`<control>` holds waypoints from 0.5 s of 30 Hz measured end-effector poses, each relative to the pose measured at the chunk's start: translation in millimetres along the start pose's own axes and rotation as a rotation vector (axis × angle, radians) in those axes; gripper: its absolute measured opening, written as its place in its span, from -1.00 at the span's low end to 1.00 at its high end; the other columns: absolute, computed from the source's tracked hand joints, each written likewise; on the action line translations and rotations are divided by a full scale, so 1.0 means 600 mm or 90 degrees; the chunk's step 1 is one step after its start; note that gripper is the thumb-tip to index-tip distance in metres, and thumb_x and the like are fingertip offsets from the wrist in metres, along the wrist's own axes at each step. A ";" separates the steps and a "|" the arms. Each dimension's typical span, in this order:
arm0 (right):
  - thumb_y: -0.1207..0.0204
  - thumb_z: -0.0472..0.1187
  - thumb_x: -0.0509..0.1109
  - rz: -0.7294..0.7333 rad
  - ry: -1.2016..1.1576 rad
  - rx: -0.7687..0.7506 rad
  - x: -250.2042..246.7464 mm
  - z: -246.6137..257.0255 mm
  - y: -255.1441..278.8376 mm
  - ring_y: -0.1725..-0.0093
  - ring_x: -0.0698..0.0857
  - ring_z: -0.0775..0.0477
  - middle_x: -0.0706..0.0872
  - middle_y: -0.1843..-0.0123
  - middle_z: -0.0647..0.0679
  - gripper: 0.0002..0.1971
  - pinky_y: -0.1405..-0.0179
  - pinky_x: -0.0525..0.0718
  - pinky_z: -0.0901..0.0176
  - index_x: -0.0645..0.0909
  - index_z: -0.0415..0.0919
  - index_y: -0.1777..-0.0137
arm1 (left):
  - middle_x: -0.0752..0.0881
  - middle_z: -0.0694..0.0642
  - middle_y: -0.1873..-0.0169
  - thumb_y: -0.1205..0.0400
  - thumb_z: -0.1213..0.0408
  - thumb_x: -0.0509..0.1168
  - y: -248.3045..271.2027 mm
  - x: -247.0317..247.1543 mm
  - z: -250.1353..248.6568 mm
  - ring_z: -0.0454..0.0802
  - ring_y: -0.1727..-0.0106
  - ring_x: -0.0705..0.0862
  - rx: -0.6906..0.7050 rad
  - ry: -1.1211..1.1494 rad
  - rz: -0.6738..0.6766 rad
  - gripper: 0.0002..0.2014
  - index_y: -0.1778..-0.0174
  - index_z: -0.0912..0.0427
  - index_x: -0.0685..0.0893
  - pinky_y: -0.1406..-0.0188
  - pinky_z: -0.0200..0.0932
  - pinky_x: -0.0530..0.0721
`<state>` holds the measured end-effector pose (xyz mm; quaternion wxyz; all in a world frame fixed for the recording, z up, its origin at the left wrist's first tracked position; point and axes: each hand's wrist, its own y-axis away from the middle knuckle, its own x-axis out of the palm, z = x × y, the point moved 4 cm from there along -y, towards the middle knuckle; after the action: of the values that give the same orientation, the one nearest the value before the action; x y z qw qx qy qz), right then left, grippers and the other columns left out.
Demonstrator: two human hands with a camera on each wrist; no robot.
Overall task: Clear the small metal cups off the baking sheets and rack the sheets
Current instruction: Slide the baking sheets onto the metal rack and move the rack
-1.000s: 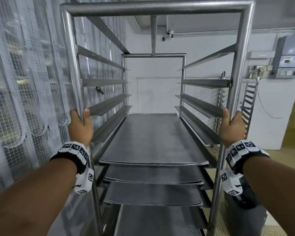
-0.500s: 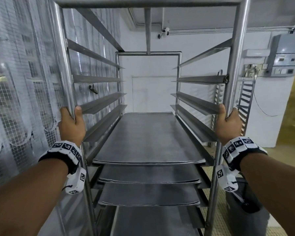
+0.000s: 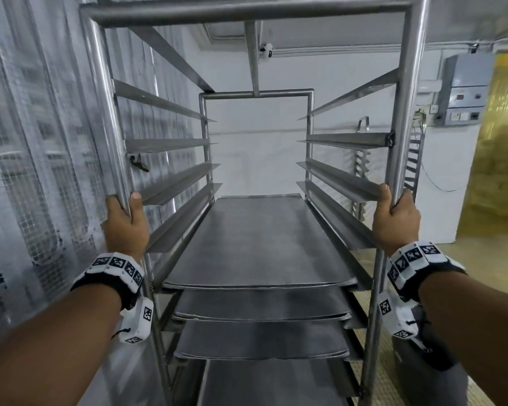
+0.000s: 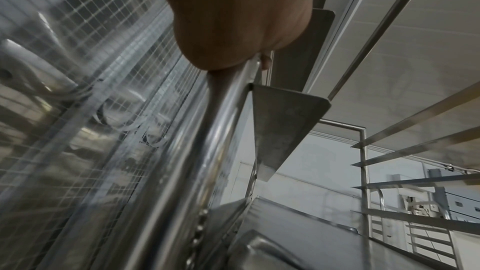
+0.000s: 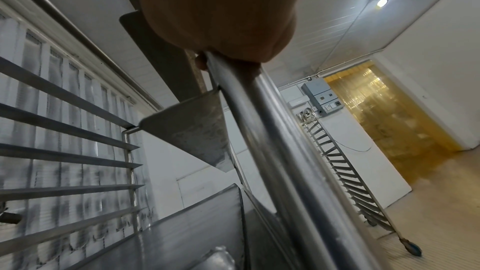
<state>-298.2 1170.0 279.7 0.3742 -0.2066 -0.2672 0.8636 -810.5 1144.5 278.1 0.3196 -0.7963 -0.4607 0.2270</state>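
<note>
A tall steel rack trolley (image 3: 252, 13) fills the head view. Several bare baking sheets (image 3: 258, 244) lie stacked on its lower runners; the upper runners hold nothing. No metal cups show in any view. My left hand (image 3: 125, 221) grips the trolley's near left post (image 4: 207, 151). My right hand (image 3: 395, 218) grips the near right post (image 5: 262, 130). Each wrist view shows the palm wrapped round its post, with a runner end just below.
A clear strip curtain over wire mesh (image 3: 27, 171) hangs close on the left. A white wall (image 3: 255, 159) stands beyond the trolley. A second rack (image 5: 345, 171) leans by the wall at right, near a grey switch box (image 3: 464, 89) and a yellow strip-curtain doorway (image 3: 499, 148).
Both hands keep their grip on the posts. The trolley and view have shifted, and the yellow doorway on the right shows more than before.
</note>
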 end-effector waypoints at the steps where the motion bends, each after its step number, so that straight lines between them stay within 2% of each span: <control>1: -0.72 0.24 0.06 -0.006 0.003 -0.008 0.009 -0.002 -0.004 0.29 0.53 -0.31 0.51 0.36 -0.14 -0.45 0.23 0.46 -0.09 0.41 -0.34 -0.03 | 0.58 0.25 0.30 -0.84 -0.06 0.10 -0.005 0.009 0.003 0.20 0.30 0.54 0.003 0.001 0.002 -0.53 -0.19 0.38 0.45 0.31 0.07 0.42; 3: -0.72 0.23 0.07 -0.014 0.008 -0.019 0.026 -0.008 -0.015 0.30 0.55 -0.33 0.55 0.34 -0.20 -0.46 0.24 0.53 -0.14 0.41 -0.34 -0.04 | 0.58 0.24 0.25 -0.85 -0.01 0.10 -0.014 0.029 0.009 0.16 0.27 0.52 -0.003 0.008 0.008 -0.55 -0.21 0.42 0.47 0.27 0.05 0.40; 6: -0.72 0.24 0.06 -0.016 0.012 -0.015 0.047 -0.026 -0.038 0.24 0.57 -0.30 0.61 0.23 -0.25 -0.42 0.18 0.54 -0.13 0.43 -0.37 -0.14 | 0.60 0.23 0.20 -0.85 -0.03 0.09 -0.023 0.062 0.016 0.19 0.20 0.53 -0.024 0.012 0.017 -0.55 -0.24 0.38 0.46 0.21 0.07 0.43; 9: -0.71 0.26 0.05 -0.019 0.007 -0.010 0.064 -0.048 -0.068 0.18 0.60 -0.35 0.63 0.17 -0.32 -0.41 0.13 0.57 -0.19 0.43 -0.36 -0.13 | 0.63 0.23 0.24 -0.83 -0.12 0.07 -0.023 0.092 0.018 0.24 0.23 0.61 -0.018 0.013 0.013 -0.51 -0.23 0.33 0.44 0.23 0.09 0.52; 12: -0.72 0.24 0.06 -0.022 0.006 -0.012 0.079 -0.069 -0.100 0.14 0.63 -0.45 0.64 0.14 -0.40 -0.42 0.15 0.54 -0.17 0.42 -0.38 -0.12 | 0.62 0.22 0.27 -0.83 -0.12 0.07 -0.019 0.120 0.014 0.29 0.24 0.65 -0.012 0.006 0.007 -0.49 -0.23 0.37 0.44 0.27 0.07 0.51; 15: -0.75 0.19 0.06 -0.016 0.008 -0.026 0.090 -0.089 -0.133 0.10 0.64 -0.51 0.66 0.10 -0.47 -0.44 0.15 0.52 -0.17 0.44 -0.41 -0.14 | 0.63 0.30 0.24 -0.83 -0.14 0.07 -0.008 0.147 0.002 0.39 0.20 0.68 -0.019 -0.018 -0.009 -0.48 -0.22 0.36 0.44 0.29 0.09 0.50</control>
<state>-260.2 1273.2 279.3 0.3824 -0.2162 -0.2849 0.8520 -772.4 1224.4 274.6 0.3032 -0.7943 -0.4741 0.2288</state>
